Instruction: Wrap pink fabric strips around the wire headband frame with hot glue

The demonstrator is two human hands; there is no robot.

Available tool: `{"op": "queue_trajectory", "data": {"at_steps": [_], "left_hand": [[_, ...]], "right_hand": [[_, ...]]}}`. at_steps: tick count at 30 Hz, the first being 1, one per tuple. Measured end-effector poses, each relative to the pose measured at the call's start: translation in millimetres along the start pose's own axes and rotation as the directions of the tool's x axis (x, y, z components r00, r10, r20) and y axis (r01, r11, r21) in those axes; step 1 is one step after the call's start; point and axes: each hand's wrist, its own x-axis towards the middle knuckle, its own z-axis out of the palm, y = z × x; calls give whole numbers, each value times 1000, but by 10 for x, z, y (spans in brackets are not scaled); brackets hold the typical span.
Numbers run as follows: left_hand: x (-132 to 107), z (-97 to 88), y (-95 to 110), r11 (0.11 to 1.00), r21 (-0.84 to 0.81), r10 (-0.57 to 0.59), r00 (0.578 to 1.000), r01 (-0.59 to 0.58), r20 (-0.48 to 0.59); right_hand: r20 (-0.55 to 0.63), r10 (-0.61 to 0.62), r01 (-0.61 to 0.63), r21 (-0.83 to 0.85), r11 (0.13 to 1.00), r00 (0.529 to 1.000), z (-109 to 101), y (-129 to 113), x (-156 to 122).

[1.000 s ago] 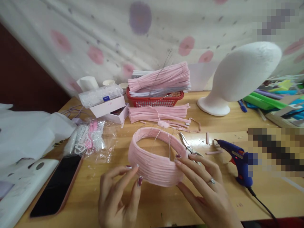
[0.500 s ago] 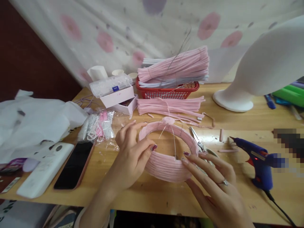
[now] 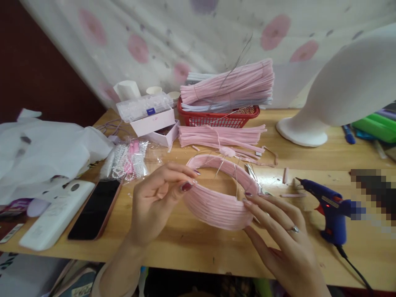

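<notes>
A pink ring [image 3: 216,204] wound from pink pipe-cleaner strips rests tilted on the wooden table [image 3: 192,247], its far rim raised, with thin wires crossing its opening. My left hand [image 3: 161,198] pinches the ring's left rim between thumb and fingers. My right hand [image 3: 278,235] has its fingers stretched out, the fingertips pressed against the ring's right side. A small pink knot [image 3: 228,152] sits on the far rim.
Scissors [image 3: 255,177] lie just behind the ring. A blue glue gun [image 3: 328,208] with its cord is at right. Behind stand a red basket [image 3: 218,117] piled with pink strips, a white foam head [image 3: 337,90] and bead boxes [image 3: 148,113]. A phone [image 3: 95,208] and white bags [image 3: 43,152] lie left.
My left hand came up from the near side and took hold of the ring's left rim. The ring's far edge has lifted. My right hand stayed on the right side.
</notes>
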Motion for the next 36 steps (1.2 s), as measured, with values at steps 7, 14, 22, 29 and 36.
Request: {"op": "queue_trajectory", "data": {"at_steps": [7,14,22,29,36], "left_hand": [[269,-35,97,658,555,206,830,-509,518],[382,-41,69,589,532,150,728,-609,669],[358,67,2,804,418,148,823,-424,549],[317,56,39,998,-57,-1,938,23,345],[199,75,239,866,-304,-236,860,397,453]], "right_hand": [[27,-15,16,-20,1000,1000,-43,-20,15],[44,11,-11,-3,1000,999,-38,-52,-8],[45,-11,10,25,1000,999,-69,-75,25],[55,-15,14,23,1000,998,-57,-76,29],[46,6,-7,17,1000,999,-31,-120,66]]}}
